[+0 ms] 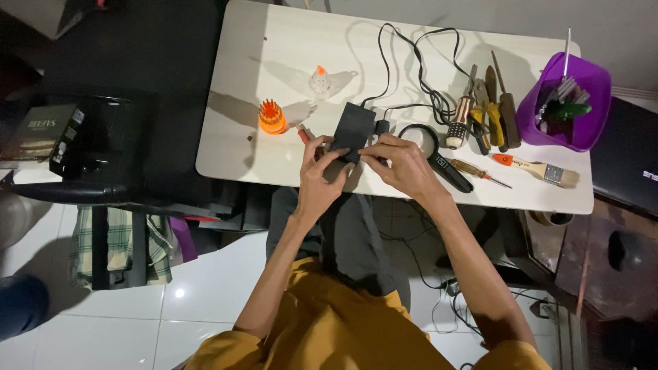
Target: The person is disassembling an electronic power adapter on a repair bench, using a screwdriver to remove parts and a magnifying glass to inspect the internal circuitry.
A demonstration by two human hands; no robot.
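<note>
White tiles run under a pale table (274, 48) where we sit working at its near edge. We hold a black power adapter (353, 129) between both hands, low over the tabletop: our left hand (319, 179) closes its fingers on the lower left corner, and our right hand (403, 164) pinches the lower right side by the plug end. Its black cable (411, 62) loops away across the table. Just beside the left hand stands an orange screwdriver bit holder (271, 116), with a small clear bottle (319, 81) behind it. Near the right hand lie a magnifying glass (439, 157), a few screwdrivers and pliers (486, 103), a paintbrush (541, 168), and a purple tub (582, 103) at the far right.
</note>
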